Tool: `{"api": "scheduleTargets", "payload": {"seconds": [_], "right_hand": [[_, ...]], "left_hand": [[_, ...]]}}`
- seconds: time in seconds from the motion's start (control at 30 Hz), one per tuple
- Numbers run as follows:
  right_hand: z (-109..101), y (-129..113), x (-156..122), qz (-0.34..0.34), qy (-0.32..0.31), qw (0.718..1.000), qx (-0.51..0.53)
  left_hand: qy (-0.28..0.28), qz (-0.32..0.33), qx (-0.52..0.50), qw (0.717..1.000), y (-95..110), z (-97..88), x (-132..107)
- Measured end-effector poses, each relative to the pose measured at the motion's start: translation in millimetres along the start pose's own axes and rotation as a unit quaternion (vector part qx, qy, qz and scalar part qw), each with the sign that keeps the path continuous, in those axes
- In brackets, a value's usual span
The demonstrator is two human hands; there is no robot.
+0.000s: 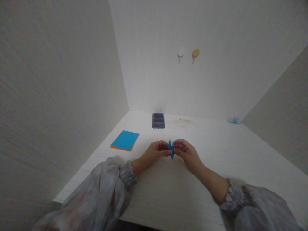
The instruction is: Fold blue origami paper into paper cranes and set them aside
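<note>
Between my two hands is a small piece of folded blue origami paper [172, 155], with narrow points sticking up and down. My left hand [157, 152] pinches it from the left, thumb toward me and a ring on one finger. From the right, my right hand [186, 150] grips the same paper with thumb and fingertips. The fingers cover its middle, so the exact folds cannot be made out. To the left of my left hand lies a stack of square origami paper [126, 140], blue on top with orange edges showing beneath.
A phone [158, 120], its screen blurred, stands at the back of the white table [216, 150]. A light blue folded paper piece [234, 120] lies in the back right corner. White [180, 53] and yellow [195, 53] hooks are on the back wall; walls rise on both sides.
</note>
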State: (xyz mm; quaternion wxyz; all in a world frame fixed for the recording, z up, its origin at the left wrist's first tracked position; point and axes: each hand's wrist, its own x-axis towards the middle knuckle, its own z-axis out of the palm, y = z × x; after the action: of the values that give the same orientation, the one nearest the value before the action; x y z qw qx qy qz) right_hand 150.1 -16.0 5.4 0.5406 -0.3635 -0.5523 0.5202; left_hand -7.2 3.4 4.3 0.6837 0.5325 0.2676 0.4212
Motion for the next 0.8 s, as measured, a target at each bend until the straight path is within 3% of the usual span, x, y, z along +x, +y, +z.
{"api": "scheduleTargets", "payload": {"seconds": [0.47, 0.8], "right_hand": [[1.6, 3.2, -1.3, 0.036, 0.017, 0.999, 0.004], [10.9, -5.3, -6.9, -0.012, 0.016, 0.998, -0.063]], "left_hand": [[-0.027, 0.0, 0.002, 1.0, -2.2, -3.3, -0.5], [-0.036, -0.002, 0.006, 0.999, -0.8, -3.1, -3.3]]}}
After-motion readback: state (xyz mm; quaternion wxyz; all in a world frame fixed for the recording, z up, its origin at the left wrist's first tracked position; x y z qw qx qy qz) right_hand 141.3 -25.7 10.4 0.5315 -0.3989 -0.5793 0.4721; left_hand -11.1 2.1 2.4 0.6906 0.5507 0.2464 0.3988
